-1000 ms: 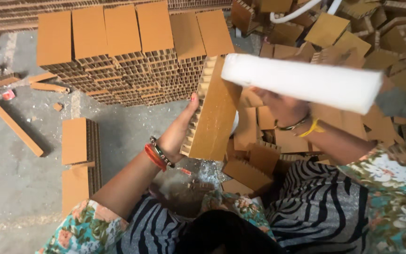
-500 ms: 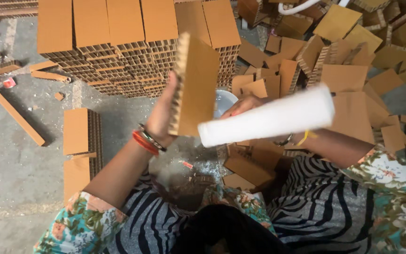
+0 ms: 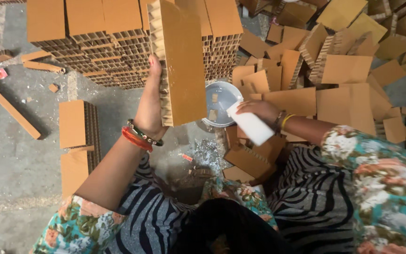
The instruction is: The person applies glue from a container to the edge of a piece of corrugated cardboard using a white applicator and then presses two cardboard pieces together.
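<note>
Left hand (image 3: 150, 106) clamps the honeycomb cardboard block (image 3: 180, 61) upright at 12 o'clock by its ribbed edge, probably light, stiff, edges crushable; right hand (image 3: 258, 109) wraps the white roller (image 3: 250, 124) by the bowl (image 3: 219, 103) at 3 o'clock.

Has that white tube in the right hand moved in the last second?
Yes. The white tube has dropped from above the cardboard pile down beside the white bowl.

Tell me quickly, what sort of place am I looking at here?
Probably a small workshop making honeycomb cardboard blocks, worked on a bare concrete floor. Neat stacked blocks stand ahead, a loose heap of offcuts lies to the right, and a white bowl sits by the hands.
</note>
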